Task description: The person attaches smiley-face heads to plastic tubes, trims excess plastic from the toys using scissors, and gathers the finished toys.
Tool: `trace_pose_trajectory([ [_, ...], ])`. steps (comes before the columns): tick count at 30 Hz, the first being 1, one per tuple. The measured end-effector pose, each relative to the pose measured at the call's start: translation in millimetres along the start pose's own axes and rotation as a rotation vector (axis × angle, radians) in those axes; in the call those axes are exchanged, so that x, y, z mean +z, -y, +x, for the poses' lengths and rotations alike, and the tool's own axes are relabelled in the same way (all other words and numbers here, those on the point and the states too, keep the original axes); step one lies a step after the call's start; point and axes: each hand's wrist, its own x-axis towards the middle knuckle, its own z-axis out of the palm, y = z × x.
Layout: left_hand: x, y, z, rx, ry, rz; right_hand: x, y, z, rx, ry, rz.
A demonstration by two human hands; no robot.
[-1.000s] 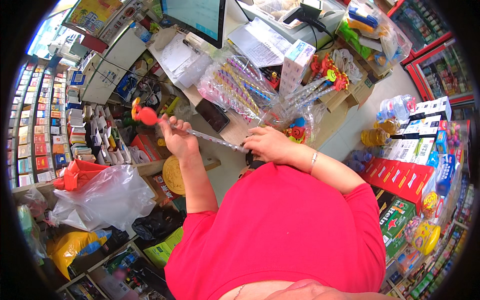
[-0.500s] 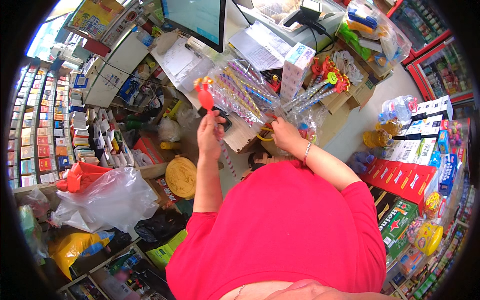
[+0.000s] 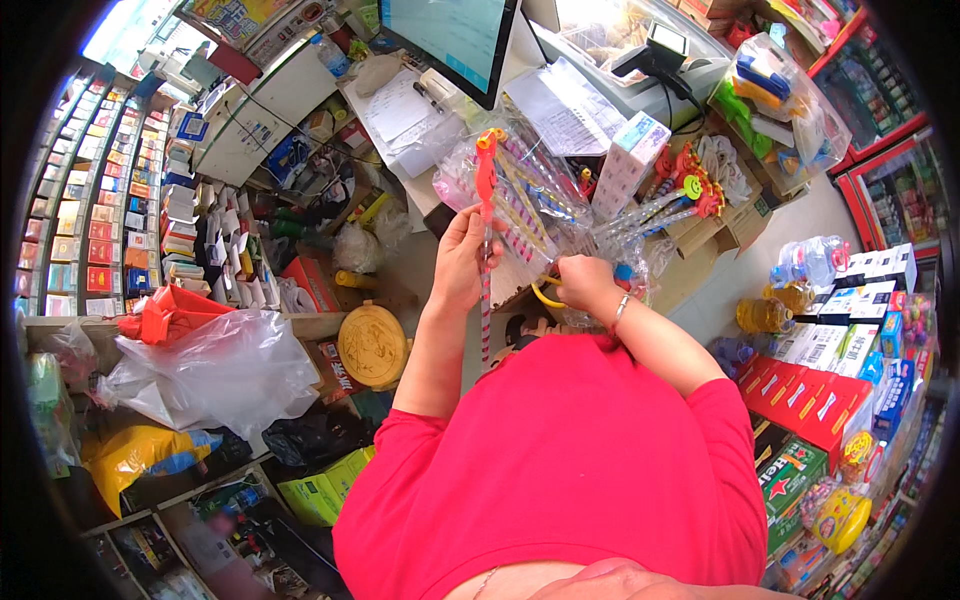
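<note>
My left hand (image 3: pixel 462 262) is closed round a thin pink-and-white striped stick (image 3: pixel 486 315) held upright. A red figure (image 3: pixel 486 178) with a yellow-orange tip tops the stick. My right hand (image 3: pixel 588 284) is closed beside the clear plastic packaging at the counter's edge. From its fingers a yellow loop (image 3: pixel 546 293) sticks out; the rest of that thing is hidden. Just beyond both hands lies a clear bag of striped sticks (image 3: pixel 535 200). To its right, a bundle of sticks with red tops and a yellow smiley (image 3: pixel 691 186) rests in clear wrap.
A monitor (image 3: pixel 450 40), papers (image 3: pixel 565 108), a white carton (image 3: pixel 631 165) and a black scanner (image 3: pixel 655 65) crowd the counter. Plastic bags (image 3: pixel 215 370) and a round yellow stool top (image 3: pixel 373 346) are at left. Boxes, including a red one (image 3: pixel 808 400), and bottles line the right.
The view has shifted, so the surroundings appear further right. My left hand has brought the stick closer to my right hand and turned it more upright. My right hand stays by the packaging.
</note>
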Motion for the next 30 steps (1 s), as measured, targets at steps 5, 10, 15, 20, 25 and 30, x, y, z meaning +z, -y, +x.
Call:
trace_pose_trajectory([
  [5,3,-4,12,-0.061,0.089,-0.109,-57,-8,-11,0.041,0.231,0.000],
  [10,24,-11,27,-0.105,0.130,-0.092,-89,-31,-30,0.029,0.333,0.045],
  [15,47,-10,38,-0.078,0.185,-0.095,-112,-54,-75,0.054,0.309,0.077],
  [20,74,-16,42,-0.076,0.199,0.053,-114,-82,-142,0.187,0.098,0.622],
  [25,110,-8,48,-0.170,0.347,0.117,-91,-76,-183,0.144,-0.317,1.060],
  [30,157,1,46,-0.271,0.626,0.183,-89,-60,-186,0.205,-0.745,1.065],
])
